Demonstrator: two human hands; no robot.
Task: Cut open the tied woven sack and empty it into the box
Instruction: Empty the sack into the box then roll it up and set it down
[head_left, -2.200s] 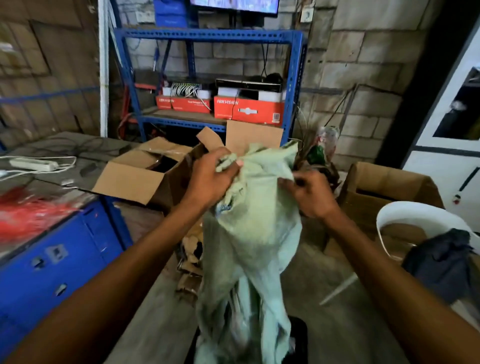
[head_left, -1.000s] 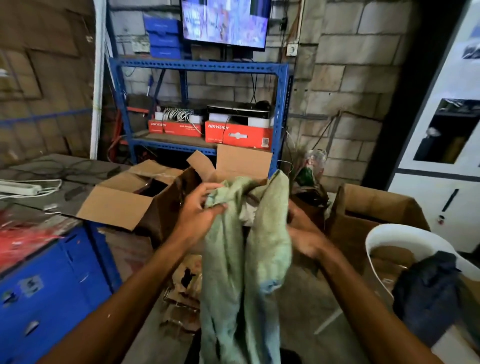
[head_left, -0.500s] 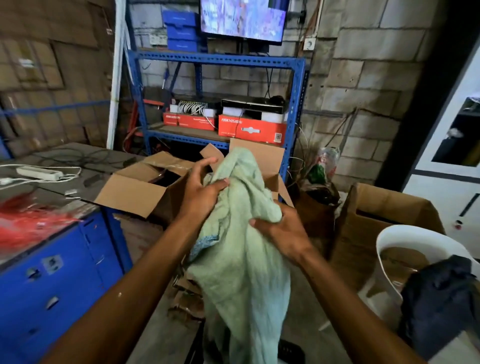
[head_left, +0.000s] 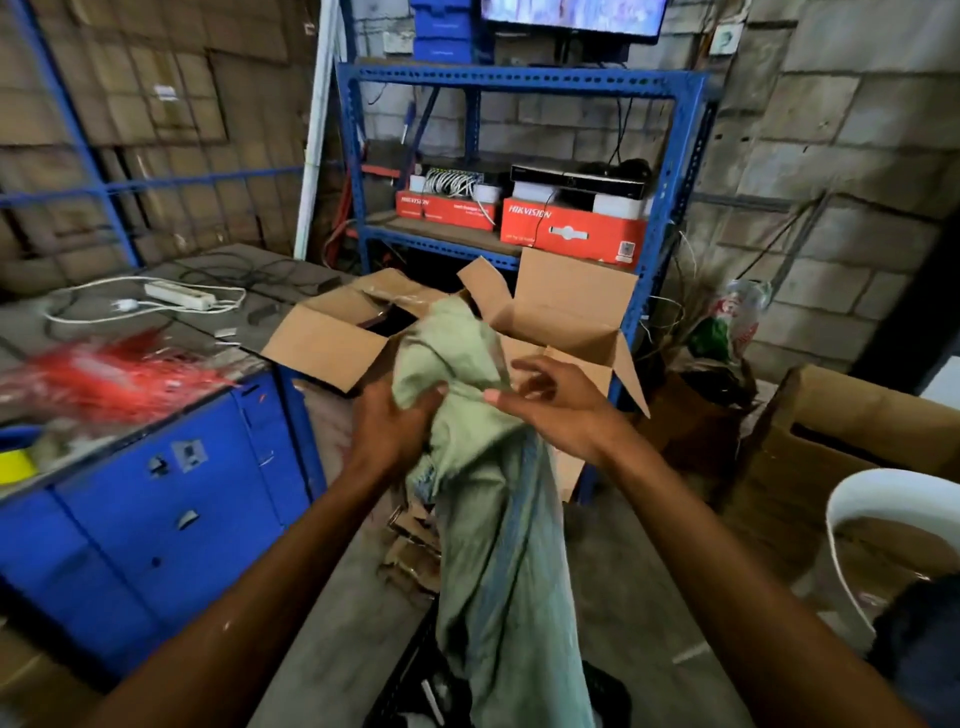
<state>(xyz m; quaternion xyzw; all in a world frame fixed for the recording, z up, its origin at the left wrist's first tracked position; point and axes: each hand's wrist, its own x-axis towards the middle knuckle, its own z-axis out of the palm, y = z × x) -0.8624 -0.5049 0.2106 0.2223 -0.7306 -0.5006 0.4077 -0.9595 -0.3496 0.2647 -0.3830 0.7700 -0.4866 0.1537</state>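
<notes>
Left hand (head_left: 392, 431) fingers are curling tight into the bunched top of the pale green woven sack (head_left: 498, 519), gripping a wad of it. Right hand (head_left: 556, 410) is hovering just beside the same bunch, fingers (head_left: 524, 366) spread loose and half open, thumb tip touching the fabric, nothing clamped in it. The sack is hanging limp and flat from the left grip down toward the floor (head_left: 649, 597), its top rising in front of the open cardboard box (head_left: 561, 322), whose flaps are standing up and folding out behind both hands.

Writing: two red cartons (head_left: 571, 228) on the blue metal shelf (head_left: 519, 83) are reading "HIKVISION" in white; a black recorder (head_left: 576, 174) is sitting on top of them. A screen (head_left: 571, 15) is showing above the shelf, cut by the frame edge.

Left side: a blue cabinet (head_left: 156, 509) with a grey tabletop (head_left: 208, 296) is carrying a white power strip (head_left: 179, 294) with cable and a blurred red tangle of strands (head_left: 114, 374). Right side: another brown carton (head_left: 857, 431) is standing near a white curved chair (head_left: 883, 499) with dark cloth (head_left: 919, 639) on it. Flattened cardboard scraps (head_left: 410, 551) are lying on the floor behind the sack.
</notes>
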